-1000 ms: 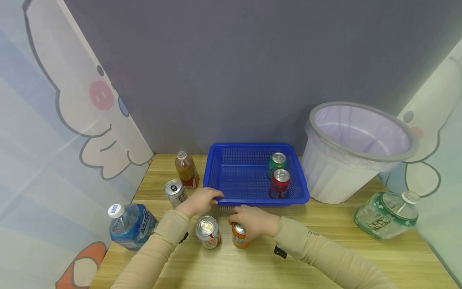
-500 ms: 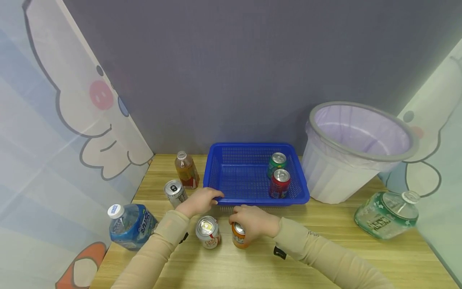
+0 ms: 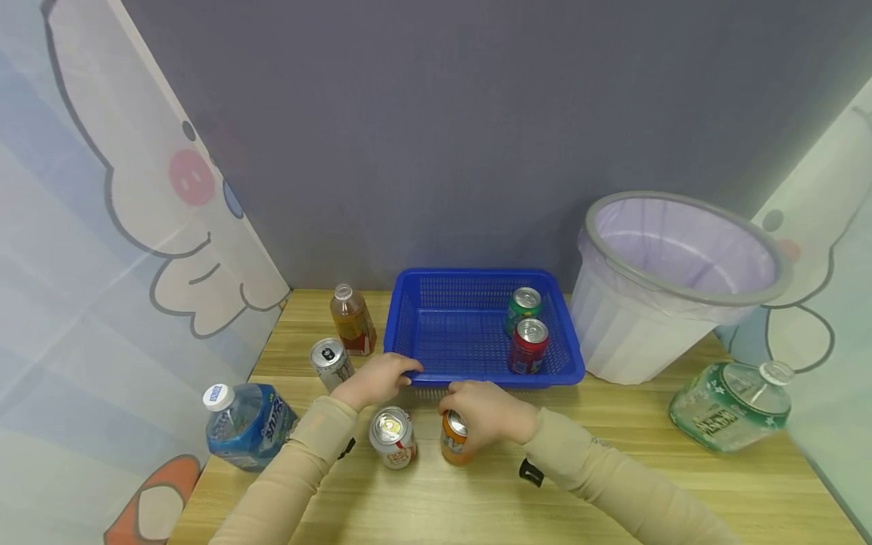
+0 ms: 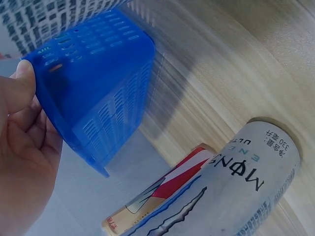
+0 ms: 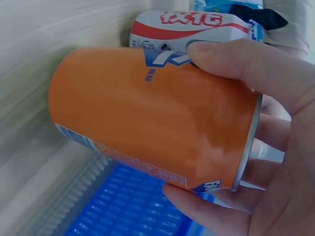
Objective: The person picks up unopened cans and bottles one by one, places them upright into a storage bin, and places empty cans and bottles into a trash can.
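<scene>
My right hand (image 3: 489, 413) grips an orange soda can (image 3: 454, 437) near its top, thumb on one side and fingers on the other, as the right wrist view shows up close. The can (image 5: 152, 118) stands in front of a blue plastic basket (image 3: 443, 378). With thumb and curled fingers, my left hand (image 3: 378, 381) pinches the basket's front-left rim. Inside the basket's right end are a green can (image 3: 523, 310) and a dark red can (image 3: 527, 347). Between my hands stands a white can with red markings (image 3: 393, 439). A grey-white Monster can (image 4: 231, 182) is close to my left hand.
A bottle of brown drink (image 3: 353, 324) stands left of the basket. Further left is a large blue-labelled bottle (image 3: 248, 425). A white bin (image 3: 613, 333) with a lilac liner rises at the right, and a large green-labelled bottle (image 3: 729, 409) leans tilted at the far right.
My right hand and the orange can have shifted slightly to the right and up in the head view. The left hand keeps its place on the basket rim.
</scene>
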{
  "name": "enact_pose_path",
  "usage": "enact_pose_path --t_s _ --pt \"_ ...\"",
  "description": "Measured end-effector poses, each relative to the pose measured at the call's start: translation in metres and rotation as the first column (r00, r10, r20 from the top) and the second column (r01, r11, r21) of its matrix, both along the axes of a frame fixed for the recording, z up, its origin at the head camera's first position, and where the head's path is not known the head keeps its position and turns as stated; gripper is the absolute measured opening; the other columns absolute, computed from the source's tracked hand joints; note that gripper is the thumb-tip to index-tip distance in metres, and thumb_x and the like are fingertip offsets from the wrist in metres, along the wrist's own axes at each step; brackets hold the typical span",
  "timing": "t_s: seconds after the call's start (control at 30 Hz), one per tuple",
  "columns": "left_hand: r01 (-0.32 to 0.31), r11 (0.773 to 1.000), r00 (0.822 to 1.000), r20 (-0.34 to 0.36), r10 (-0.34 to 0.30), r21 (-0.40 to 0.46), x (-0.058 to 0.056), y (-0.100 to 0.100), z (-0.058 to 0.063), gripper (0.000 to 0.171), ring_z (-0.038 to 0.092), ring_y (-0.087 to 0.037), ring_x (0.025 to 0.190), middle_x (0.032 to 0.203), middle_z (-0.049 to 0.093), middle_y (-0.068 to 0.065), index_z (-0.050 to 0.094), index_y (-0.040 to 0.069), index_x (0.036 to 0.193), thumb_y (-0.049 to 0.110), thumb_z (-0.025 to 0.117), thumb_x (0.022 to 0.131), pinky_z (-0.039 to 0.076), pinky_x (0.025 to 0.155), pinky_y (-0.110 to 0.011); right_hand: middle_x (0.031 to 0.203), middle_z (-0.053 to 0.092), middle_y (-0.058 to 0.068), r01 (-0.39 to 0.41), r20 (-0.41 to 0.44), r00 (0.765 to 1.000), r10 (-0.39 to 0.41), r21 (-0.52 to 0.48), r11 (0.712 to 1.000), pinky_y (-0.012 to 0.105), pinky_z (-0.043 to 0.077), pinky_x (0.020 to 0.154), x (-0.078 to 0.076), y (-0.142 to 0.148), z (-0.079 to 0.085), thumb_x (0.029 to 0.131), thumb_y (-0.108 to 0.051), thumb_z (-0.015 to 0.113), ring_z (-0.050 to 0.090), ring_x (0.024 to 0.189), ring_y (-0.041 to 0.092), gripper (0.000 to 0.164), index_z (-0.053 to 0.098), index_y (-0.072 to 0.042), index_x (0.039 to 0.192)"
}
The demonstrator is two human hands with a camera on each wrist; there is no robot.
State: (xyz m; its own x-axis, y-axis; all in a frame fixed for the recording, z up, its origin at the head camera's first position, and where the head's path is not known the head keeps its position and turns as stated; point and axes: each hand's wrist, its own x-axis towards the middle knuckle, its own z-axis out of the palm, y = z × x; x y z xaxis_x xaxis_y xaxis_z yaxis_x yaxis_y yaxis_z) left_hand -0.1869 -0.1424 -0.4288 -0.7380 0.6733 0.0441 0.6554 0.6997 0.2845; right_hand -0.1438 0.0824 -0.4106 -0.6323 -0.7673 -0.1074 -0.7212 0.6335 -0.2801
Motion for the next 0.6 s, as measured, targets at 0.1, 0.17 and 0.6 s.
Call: enact_pose_path --t_s 0.1,0.17,0.6 --pt "0.005 1.000 1.000 -0.001 -0.005 0.006 0.000 0.000 0.001 0.025 0.066 -0.026 0.100 0.108 0.070 -0.009 0.066 0.005 0.110 0.002 0.064 0.085 0.053 0.089 -0.041 0.091 0.061 -0.005 0.003 0.003 1.000 -0.003 -0.021 1.000 0.023 0.051 0.065 -0.001 0.002 0.005 0.056 -0.035 0.088 0.057 0.080 0.009 0.056 0.069 -0.013 0.103" --pt "0.005 1.000 1.000 0.000 -0.005 0.007 0.000 0.000 0.001 0.025 0.066 -0.026 0.099 0.107 0.070 -0.009 0.066 0.005 0.109 0.001 0.064 0.085 0.053 0.088 -0.041 0.090 0.060 -0.005 0.010 -0.003 1.000 -0.010 -0.028 1.000 0.022 0.050 0.064 -0.001 0.004 0.008 0.056 -0.036 0.088 0.057 0.079 0.009 0.055 0.069 -0.014 0.103" --pt "0.013 1.000 1.000 0.006 -0.013 0.000 -0.001 0.000 -0.001 0.025 0.065 -0.027 0.101 0.109 0.069 -0.009 0.065 0.004 0.111 0.001 0.063 0.086 0.053 0.089 -0.042 0.087 0.057 -0.005 0.052 -0.007 0.999 -0.052 -0.076 0.996 0.020 0.048 0.060 -0.005 0.017 0.037 0.057 -0.029 0.086 0.055 0.073 0.009 0.052 0.069 -0.011 0.103"
